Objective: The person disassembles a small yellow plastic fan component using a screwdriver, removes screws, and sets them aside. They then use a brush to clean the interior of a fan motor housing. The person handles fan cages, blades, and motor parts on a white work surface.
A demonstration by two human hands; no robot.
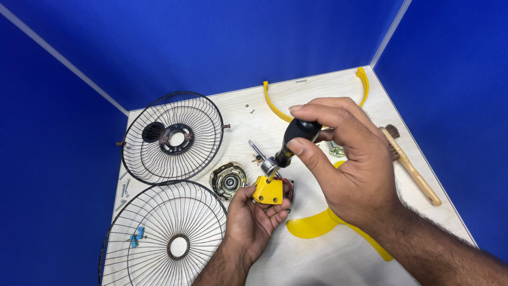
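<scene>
Nearest, at the left edge of the pale wooden table (pixel 317 265): a round wire fan guard (pixel 164 235) lying flat, with a small blue clip on its left side. Centre, near: left hand (pixel 254 217), palm up, fingers closed around a small fan motor with a yellow bracket (pixel 268 190); dark windings show at its right side. Right of it, flat on the table: a yellow fan blade (pixel 317 222), partly hidden by the right forearm. Above the bracket: right hand (pixel 349 159), clenched around the black grip of a screwdriver (pixel 293 142), thumb and fingers wrapped round it, the shaft slanting down with its tip at the bracket's top face. Left of the motor: a round metal motor cover (pixel 228 180). Right edge: a wooden-handled brush (pixel 410 167). Far left: a second wire guard (pixel 173 136) with a dark central ring. Farthest: a curved yellow rim strip (pixel 275 106), with a few loose screws beside it.
</scene>
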